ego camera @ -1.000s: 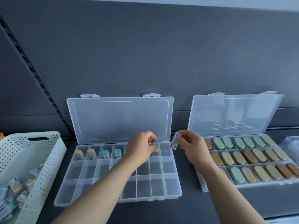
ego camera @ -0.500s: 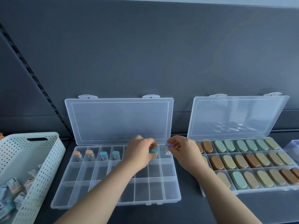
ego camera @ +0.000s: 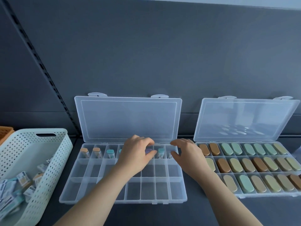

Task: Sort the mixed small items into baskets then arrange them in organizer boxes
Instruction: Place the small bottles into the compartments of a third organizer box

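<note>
While the left hand [ego camera: 136, 156] hovers over the back row of the near organizer box [ego camera: 123, 173], its thumb and fingers close around a small purple-capped vial [ego camera: 148, 151], which stands in or just above a back-row compartment; I cannot tell whether it already rests on the floor of the cell. Just right of it a teal-capped vial [ego camera: 161, 152] stands upright in the next compartment, free of either hand. The right hand [ego camera: 187, 154] hangs beside the box's back right corner with fingers loosely spread and curled, holding nothing that can be seen; a small pale item in the last back-row cell, by its fingertips, is too hidden to name. Further left in the same row stand two orange-capped vials [ego camera: 84, 151] and another teal-capped one [ego camera: 110, 153], each in its own cell, and a fourth is mostly hidden behind the left hand. The two nearer rows of the box show bare compartments. Its clear lid [ego camera: 128, 119] stands open against the dark grey back wall [ego camera: 146, 54]. To the right lies a second organizer box [ego camera: 250, 167], lid also raised, filled in three rows with oval cases in brown, green and tan. At the far left a pale perforated basket [ego camera: 37, 152] holds a heap of small labelled vials [ego camera: 14, 193], and an orange basket [ego camera: 5, 132] shows behind it.
</note>
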The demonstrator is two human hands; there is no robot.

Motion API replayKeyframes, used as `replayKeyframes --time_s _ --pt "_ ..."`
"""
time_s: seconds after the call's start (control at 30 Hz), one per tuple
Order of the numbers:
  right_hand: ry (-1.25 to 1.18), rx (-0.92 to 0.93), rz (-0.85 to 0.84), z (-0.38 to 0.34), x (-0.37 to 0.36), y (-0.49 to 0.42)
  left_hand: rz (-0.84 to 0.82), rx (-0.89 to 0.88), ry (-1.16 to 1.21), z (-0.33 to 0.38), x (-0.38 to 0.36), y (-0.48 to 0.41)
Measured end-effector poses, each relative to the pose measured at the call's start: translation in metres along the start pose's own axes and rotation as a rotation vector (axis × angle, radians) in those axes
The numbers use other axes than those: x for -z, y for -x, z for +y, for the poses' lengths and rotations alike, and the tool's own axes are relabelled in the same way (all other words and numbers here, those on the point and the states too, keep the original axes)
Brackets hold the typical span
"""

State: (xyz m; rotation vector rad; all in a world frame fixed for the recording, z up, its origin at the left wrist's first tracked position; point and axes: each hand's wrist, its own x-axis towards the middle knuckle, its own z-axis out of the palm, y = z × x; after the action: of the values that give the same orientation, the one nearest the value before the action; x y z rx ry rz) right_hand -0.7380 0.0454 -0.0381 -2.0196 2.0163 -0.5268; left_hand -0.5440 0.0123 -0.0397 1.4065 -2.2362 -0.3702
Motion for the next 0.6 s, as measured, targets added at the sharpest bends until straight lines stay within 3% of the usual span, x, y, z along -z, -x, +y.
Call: replayKeyframes --time_s 0.2,0.4,0.6 --pt "-0.033 0.154 0.025 -0.058 0.001 0.004 0.098 0.029 -0.071 -0.034 0.058 0.046" --pt "-0.154 0.324 -0.057 -0.143 -0.03 -0.006 0.132 0.269 -0.158 -0.112 0.138 0.111" --pt "-0.303 0.392 -0.187 -0.224 -0.064 -0.018 -0.117 0.557 -0.168 -0.212 0.18 0.153"
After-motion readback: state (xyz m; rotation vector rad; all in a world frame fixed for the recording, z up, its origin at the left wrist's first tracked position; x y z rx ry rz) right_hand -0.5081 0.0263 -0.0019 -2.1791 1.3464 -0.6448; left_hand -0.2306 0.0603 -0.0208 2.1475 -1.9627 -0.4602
